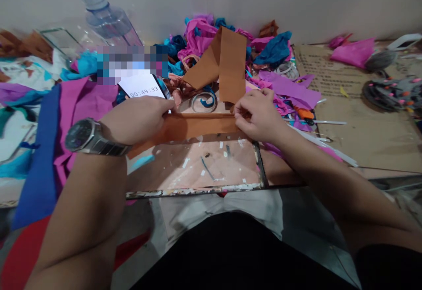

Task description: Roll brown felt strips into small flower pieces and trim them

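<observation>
A strip of orange-brown crepe paper lies stretched across the table between my two hands, its far edge looking folded over. My left hand, with a metal watch on the wrist, pinches that edge at the left. At the other end my right hand is closed on the strip with thumb and fingertips. A longer part of brown paper rises behind, bent over itself on the pile. Just beyond the strip sits a roll of clear tape. Whether the brown pieces join is hidden by my right hand.
Behind my left hand are a phone showing a timer and a plastic bottle. Pink, purple and blue paper scraps heap along the wall. Cardboard lies at right, with a pin-studded cushion. Blue paper overhangs the left edge.
</observation>
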`<state>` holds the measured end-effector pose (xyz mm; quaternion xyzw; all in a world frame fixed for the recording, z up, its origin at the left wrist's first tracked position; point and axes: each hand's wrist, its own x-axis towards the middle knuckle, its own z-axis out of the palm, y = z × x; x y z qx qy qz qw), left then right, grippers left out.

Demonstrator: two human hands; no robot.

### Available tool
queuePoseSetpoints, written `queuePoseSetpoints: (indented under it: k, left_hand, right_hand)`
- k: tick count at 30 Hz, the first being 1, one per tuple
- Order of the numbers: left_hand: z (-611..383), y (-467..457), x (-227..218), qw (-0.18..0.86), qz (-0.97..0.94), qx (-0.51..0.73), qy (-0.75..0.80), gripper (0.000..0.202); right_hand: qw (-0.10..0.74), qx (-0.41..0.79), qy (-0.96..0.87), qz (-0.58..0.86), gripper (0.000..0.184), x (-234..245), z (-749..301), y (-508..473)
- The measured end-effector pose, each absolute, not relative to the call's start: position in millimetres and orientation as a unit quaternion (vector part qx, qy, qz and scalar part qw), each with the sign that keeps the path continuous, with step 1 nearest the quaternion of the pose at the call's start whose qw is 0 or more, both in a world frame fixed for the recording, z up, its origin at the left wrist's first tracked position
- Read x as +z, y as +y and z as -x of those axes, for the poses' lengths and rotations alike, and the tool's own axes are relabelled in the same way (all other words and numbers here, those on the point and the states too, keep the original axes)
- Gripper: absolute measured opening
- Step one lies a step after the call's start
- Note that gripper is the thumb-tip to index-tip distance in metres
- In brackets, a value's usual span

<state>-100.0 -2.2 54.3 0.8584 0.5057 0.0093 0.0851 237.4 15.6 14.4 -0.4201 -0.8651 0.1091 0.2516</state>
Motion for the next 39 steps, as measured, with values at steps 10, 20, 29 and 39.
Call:
queuePoseSetpoints:
  k: [10, 20, 29, 39]
  left_hand:
    - [76, -10, 68, -0.005, -0.864, -0.024, 0.503, 0.043]
    - [19, -26, 40, 0.165, -0.905, 0.04, 0.391, 0.033]
    - [21, -25, 38, 0.217, -0.893, 0.087, 0.384, 0.035]
    - [19, -25, 36, 0.26, -0.872, 0.115, 0.399, 0.037]
  right_hand:
    - [0.223, 0.122, -0.883, 0.393, 0.003, 12, -232, 11]
    - [0.213, 0.148, -0.913, 0.315, 0.016, 12, -213, -14]
    - [0.224, 0.129, -0.919, 0.297, 0.008, 6, -212, -12]
    - [0.238, 0.145, -0.911, 0.303, 0.011, 7, -215, -14]
